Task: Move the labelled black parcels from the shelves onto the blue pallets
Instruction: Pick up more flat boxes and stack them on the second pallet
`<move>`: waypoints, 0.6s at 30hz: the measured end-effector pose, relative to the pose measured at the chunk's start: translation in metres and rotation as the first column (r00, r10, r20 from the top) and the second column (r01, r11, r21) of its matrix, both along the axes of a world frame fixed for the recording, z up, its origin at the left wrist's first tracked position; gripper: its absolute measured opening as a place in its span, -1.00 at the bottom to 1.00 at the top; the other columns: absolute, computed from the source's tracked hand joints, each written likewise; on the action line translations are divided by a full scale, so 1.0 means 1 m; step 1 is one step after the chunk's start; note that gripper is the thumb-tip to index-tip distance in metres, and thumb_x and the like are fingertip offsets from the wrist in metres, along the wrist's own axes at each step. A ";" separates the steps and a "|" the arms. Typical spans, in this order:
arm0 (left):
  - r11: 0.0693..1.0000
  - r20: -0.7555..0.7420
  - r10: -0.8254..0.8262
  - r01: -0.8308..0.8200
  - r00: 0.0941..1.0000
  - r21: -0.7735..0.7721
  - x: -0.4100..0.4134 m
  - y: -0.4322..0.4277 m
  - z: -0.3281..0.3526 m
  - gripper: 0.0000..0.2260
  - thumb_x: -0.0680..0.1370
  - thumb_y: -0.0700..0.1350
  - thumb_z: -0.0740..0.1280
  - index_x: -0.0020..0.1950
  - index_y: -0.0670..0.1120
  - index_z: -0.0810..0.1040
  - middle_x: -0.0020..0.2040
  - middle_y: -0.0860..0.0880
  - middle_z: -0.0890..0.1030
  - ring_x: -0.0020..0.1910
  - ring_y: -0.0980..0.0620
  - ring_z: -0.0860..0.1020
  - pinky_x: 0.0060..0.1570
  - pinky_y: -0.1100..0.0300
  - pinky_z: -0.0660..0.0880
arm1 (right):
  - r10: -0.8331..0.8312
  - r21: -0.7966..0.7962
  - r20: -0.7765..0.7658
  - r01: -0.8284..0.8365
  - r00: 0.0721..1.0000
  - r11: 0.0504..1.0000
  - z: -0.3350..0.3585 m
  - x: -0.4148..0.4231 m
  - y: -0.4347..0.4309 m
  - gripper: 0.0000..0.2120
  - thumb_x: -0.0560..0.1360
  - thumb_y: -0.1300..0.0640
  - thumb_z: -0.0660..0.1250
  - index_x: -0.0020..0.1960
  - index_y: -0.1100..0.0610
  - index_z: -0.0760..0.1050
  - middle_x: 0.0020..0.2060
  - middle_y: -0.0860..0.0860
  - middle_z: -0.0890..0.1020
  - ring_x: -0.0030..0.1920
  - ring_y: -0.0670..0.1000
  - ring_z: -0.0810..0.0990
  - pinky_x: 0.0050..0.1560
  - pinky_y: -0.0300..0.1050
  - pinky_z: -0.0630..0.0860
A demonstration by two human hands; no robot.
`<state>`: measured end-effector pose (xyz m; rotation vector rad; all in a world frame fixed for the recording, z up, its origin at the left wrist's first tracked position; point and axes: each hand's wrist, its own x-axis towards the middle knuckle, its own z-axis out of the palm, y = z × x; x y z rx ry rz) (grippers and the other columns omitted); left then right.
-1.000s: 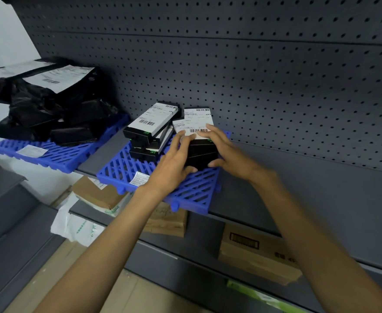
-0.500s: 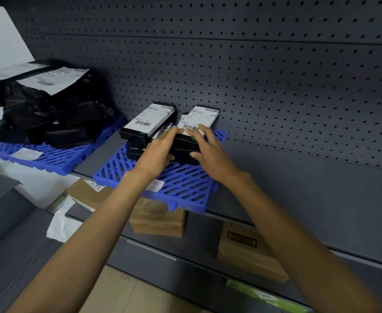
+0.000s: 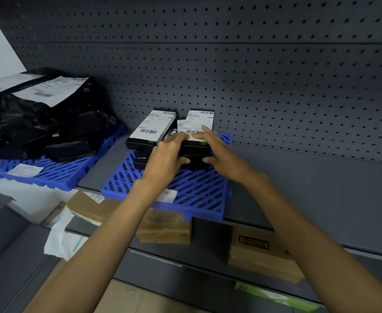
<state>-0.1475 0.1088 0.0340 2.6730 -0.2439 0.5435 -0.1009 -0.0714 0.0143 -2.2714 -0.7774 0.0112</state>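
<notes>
Two short stacks of black boxes with white barcode labels stand on the middle blue pallet [image 3: 194,195] on the grey shelf. My left hand [image 3: 166,154] and my right hand [image 3: 221,154] clasp the right stack of black boxes [image 3: 196,132] from its left and right sides, fingers over the top label. The left stack of black boxes [image 3: 150,129] sits beside it, touching my left hand's fingers. A second blue pallet [image 3: 50,172] at the left carries a heap of black bagged parcels [image 3: 43,123] with white labels.
A perforated grey back panel [image 3: 253,75] rises behind the shelf. Bare grey shelf [image 3: 321,188] stretches to the right of the pallet. On the lower shelf lie brown cardboard boxes [image 3: 262,251] and a white plastic bag [image 3: 63,240].
Both hands with the right stack have slid toward the back of the pallet, next to the left stack. The fingers have spread a little over the top label.
</notes>
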 end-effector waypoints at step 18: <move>0.960 -0.156 -0.238 0.257 0.959 0.111 0.017 0.032 -0.006 -0.21 0.51 -0.22 0.43 0.60 -0.03 0.03 0.60 -0.16 0.05 0.48 -0.19 0.29 0.38 -0.12 0.33 | -0.116 0.114 -0.121 0.130 0.986 0.985 0.007 -0.017 0.023 -0.34 0.52 0.38 0.34 0.51 -0.04 0.24 0.56 -0.11 0.11 0.54 -0.16 0.05 0.54 -0.10 0.11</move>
